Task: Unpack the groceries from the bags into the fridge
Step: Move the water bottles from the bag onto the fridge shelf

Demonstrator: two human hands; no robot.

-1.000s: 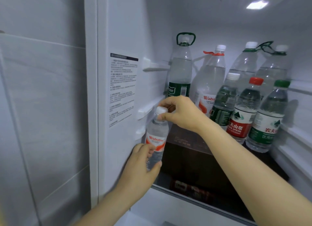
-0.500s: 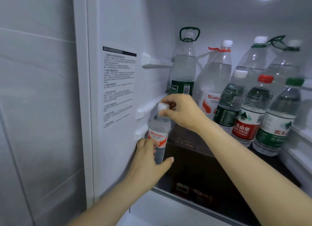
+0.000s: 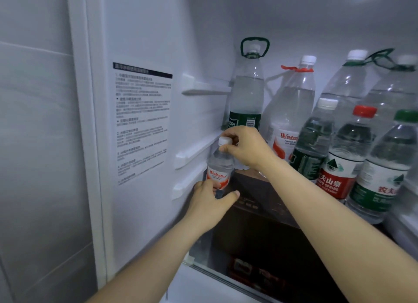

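Observation:
A small clear water bottle [image 3: 220,167] with a white cap and a red-and-white Wahaha label stands upright at the left front of the fridge shelf [image 3: 267,203]. My right hand [image 3: 245,147] pinches its cap from above. My left hand [image 3: 211,204] wraps around its lower body, the thumb spread to the right. The bottle's base is hidden behind my left hand. Close behind it stands a tall bottle with a green label and green carry handle [image 3: 247,92].
Several larger water bottles fill the shelf to the right, among them a big Wahaha bottle [image 3: 289,112] and red-capped [image 3: 346,153] and green-capped [image 3: 384,167] ones. The fridge's left wall [image 3: 144,121] carries a printed sticker and shelf rails. A dark drawer [image 3: 260,239] lies below.
The small bottle and both hands have moved a little deeper into the fridge and up toward the shelf. My left hand has slid slightly lower on the bottle, its thumb spreading out.

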